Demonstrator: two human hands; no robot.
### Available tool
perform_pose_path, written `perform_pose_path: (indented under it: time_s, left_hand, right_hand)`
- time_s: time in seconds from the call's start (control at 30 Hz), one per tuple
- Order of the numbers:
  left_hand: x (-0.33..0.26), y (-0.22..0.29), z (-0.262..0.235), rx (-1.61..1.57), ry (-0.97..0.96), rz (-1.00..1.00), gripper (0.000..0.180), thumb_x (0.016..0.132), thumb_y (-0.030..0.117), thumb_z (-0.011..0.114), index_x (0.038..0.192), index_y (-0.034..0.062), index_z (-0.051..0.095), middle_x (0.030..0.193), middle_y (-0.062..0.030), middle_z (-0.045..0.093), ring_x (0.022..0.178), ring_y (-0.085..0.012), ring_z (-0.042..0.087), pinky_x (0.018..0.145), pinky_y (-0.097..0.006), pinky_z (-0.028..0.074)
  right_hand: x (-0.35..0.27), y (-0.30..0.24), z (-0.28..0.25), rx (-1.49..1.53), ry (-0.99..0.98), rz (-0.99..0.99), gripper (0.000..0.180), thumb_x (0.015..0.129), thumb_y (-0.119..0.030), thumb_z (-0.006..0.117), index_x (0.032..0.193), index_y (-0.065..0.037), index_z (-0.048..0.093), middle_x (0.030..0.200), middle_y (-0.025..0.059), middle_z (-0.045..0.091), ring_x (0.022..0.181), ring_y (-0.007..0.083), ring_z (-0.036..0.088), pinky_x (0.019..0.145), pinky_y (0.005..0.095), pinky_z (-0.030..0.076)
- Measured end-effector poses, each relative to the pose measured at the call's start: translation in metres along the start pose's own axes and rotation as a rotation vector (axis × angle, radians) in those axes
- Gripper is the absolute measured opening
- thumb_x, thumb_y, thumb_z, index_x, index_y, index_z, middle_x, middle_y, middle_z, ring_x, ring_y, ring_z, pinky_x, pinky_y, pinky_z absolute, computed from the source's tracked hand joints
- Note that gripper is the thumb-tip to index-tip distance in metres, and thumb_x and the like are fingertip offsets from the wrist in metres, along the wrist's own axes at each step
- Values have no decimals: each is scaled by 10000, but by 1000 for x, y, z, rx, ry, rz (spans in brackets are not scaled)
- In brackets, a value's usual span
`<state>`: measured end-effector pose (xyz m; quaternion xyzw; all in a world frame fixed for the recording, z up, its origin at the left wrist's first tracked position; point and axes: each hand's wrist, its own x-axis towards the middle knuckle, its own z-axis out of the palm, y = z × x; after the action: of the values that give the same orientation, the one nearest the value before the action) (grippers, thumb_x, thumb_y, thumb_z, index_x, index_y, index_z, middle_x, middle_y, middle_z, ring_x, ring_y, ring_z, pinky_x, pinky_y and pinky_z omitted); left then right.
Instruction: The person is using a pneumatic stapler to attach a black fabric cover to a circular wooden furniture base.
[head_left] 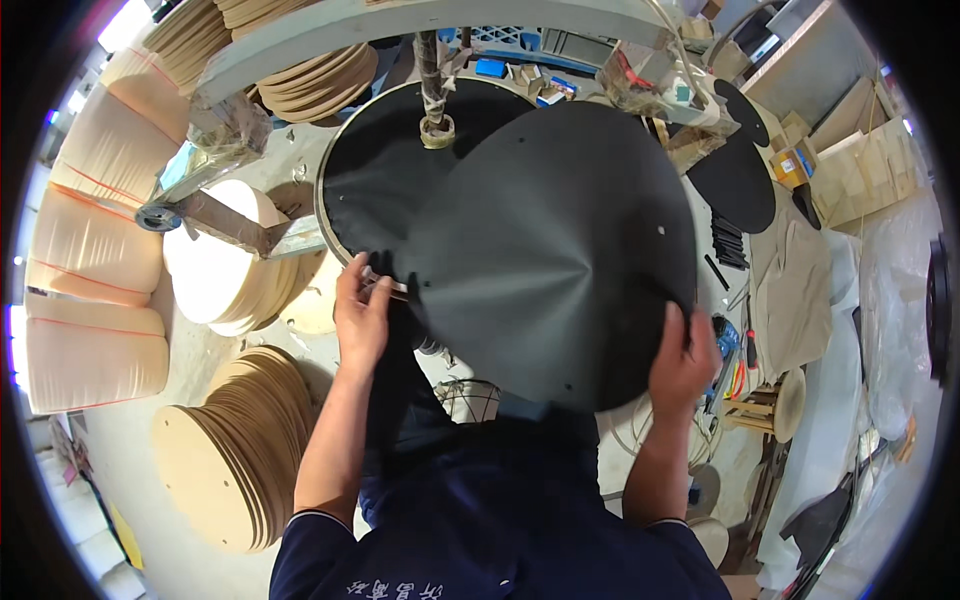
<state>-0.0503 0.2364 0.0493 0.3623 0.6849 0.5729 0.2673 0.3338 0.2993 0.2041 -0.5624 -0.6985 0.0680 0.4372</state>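
Note:
A large round sheet of black fabric (pixel 550 250) lies draped over a round black-covered disc (pixel 380 170) on a work stand. My left hand (pixel 360 315) pinches the fabric's left edge, with a thin light-coloured tool between the fingers. My right hand (pixel 683 360) grips the fabric's lower right edge. The fabric puckers in folds between the two hands. A vertical shaft with a ring (pixel 435 130) presses down on the disc's middle.
Stacks of round wooden discs stand at the left (pixel 230 470), beside the stand (pixel 215 270) and at the back (pixel 320 80). Padded beige cushions (pixel 100 250) line the far left. Black round pieces (pixel 735 180) and boxes lie at the right.

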Motion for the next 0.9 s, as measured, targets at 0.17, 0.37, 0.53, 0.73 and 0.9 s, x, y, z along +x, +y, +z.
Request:
perform_pose_path:
  time_s: [0.17, 0.37, 0.53, 0.73, 0.9]
  left_hand:
    - [-34, 68, 45, -296, -492, -144, 569, 1128, 331, 571, 1602, 35, 466, 1613, -115, 505, 1500, -229, 450, 1243, -373, 346]
    - [-51, 75, 81, -870, -657, -478, 629, 1162, 485, 391, 1630, 67, 425, 1632, -111, 490, 1496, -278, 461, 1239, -398, 360]
    - [-55, 56, 51, -986, -511, -529, 664, 1145, 535, 392, 1608, 62, 446, 1597, -117, 523, 1454, -289, 500, 1221, -414, 390]
    - [-64, 36, 23, -1160, -323, -612, 711, 1124, 596, 394, 1581, 56, 471, 1556, -124, 563, 1404, -302, 547, 1199, -433, 425]
    - [-59, 23, 2, -1285, -214, -677, 753, 1107, 646, 396, 1559, 50, 492, 1521, -129, 596, 1362, -313, 586, 1181, -449, 454]
  right_hand:
    - [4, -89, -54, -37, -11, -666, 160, 916, -62, 777, 1055, 11, 747, 784, 73, 668, 618, 179, 584, 580, 348, 470]
    - [-31, -179, -2, 381, -535, -1040, 400, 840, -222, 660, 1154, -1, 773, 714, -22, 506, 622, 139, 559, 716, 317, 521]
    - [-84, -170, 69, 277, -785, -939, 356, 868, -185, 647, 1158, -2, 744, 778, 37, 657, 683, 190, 668, 731, 348, 512]
    - [-93, -134, 112, 213, -815, -824, 286, 847, -115, 669, 1109, -32, 749, 763, 58, 676, 711, 225, 709, 769, 373, 544]
    - [-106, -111, 133, 156, -895, -816, 285, 836, -99, 698, 1114, -49, 735, 784, 63, 697, 741, 231, 728, 780, 372, 547]
